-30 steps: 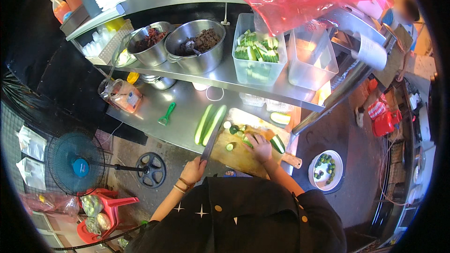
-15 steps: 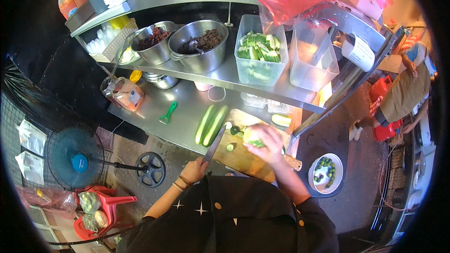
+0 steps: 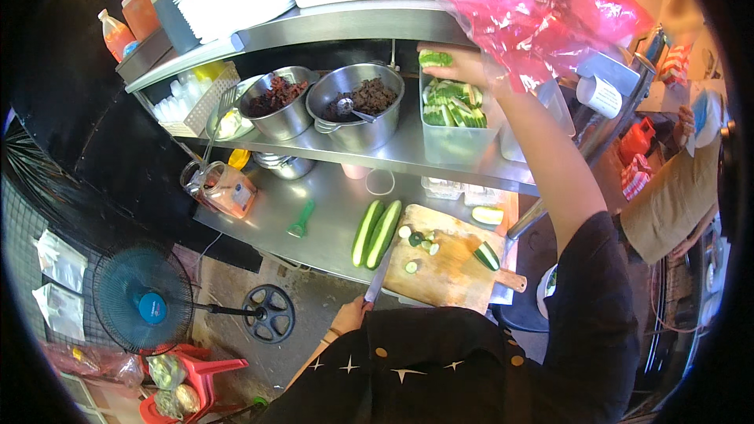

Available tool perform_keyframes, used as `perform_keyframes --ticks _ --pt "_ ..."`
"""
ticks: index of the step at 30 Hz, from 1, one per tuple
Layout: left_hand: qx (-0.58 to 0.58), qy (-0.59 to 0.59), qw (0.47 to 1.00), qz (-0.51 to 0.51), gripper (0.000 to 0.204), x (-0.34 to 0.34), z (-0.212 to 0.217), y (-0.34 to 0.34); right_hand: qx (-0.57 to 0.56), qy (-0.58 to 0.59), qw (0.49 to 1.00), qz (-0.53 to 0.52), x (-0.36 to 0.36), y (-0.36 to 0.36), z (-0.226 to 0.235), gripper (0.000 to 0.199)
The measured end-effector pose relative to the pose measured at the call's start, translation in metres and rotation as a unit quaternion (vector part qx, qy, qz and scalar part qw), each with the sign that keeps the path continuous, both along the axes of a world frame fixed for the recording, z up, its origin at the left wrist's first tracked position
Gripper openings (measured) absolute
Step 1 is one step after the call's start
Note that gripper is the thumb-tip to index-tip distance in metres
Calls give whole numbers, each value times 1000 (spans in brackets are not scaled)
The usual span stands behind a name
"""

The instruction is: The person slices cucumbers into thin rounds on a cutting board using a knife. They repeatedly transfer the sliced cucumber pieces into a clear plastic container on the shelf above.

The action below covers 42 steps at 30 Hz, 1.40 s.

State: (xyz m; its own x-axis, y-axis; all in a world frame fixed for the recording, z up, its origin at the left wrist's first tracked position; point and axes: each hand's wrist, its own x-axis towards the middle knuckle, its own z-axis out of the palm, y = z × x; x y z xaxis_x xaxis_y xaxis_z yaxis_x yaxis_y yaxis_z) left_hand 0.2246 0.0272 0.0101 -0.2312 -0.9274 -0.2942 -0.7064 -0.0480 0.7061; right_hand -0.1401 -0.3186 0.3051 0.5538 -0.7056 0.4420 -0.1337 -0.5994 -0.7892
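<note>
My left hand (image 3: pixel 349 316), low in front of my body, is closed around the handle of a knife (image 3: pixel 376 283), its blade by the cutting board's left edge. My right arm is stretched up to the shelf. There my right hand (image 3: pixel 463 66) holds cut cucumber pieces (image 3: pixel 435 58) at the back rim of a clear plastic container (image 3: pixel 454 145) with more cucumber pieces (image 3: pixel 453 104) in it. On the wooden cutting board (image 3: pixel 452 286) lie a cucumber chunk (image 3: pixel 486 256) and several small cucumber ends (image 3: pixel 417 239). Two striped, partly peeled cucumbers (image 3: pixel 383 235) rest left of the board.
A green peeler (image 3: pixel 300 220) lies on the steel counter. Two metal pots (image 3: pixel 357 129) with dark food stand on the shelf. A pink plastic bag (image 3: pixel 534 16) hangs over my right forearm. At left stands a fan (image 3: pixel 145 302); a person (image 3: pixel 675 180) is at the far right.
My right hand has moved from the board up to the container on the shelf, carrying cut cucumber. My left hand still grips the knife low down. The whole view has shifted.
</note>
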Motion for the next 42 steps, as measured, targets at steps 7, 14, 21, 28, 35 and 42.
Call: perform_keyframes --ticks 7,14,21,28,35,42 --pt "-3 -26 998 56 28 28 5 12 -8 356 919 -168 36 21 18 59" --pt "-68 -20 997 26 28 26 4 0 -134 308 877 -343 42 64 39 53" --pt "-55 -31 997 41 27 27 10 -6 -403 179 862 -252 66 201 -45 25" --pt "-97 -21 995 21 26 22 10 -5 -113 291 919 -240 73 242 -250 32" --pt "-42 -20 998 35 26 19 10 3 -18 270 923 -274 75 261 -323 35" --pt "-51 -28 997 45 25 20 10 11 24 127 925 -358 65 268 -324 27"
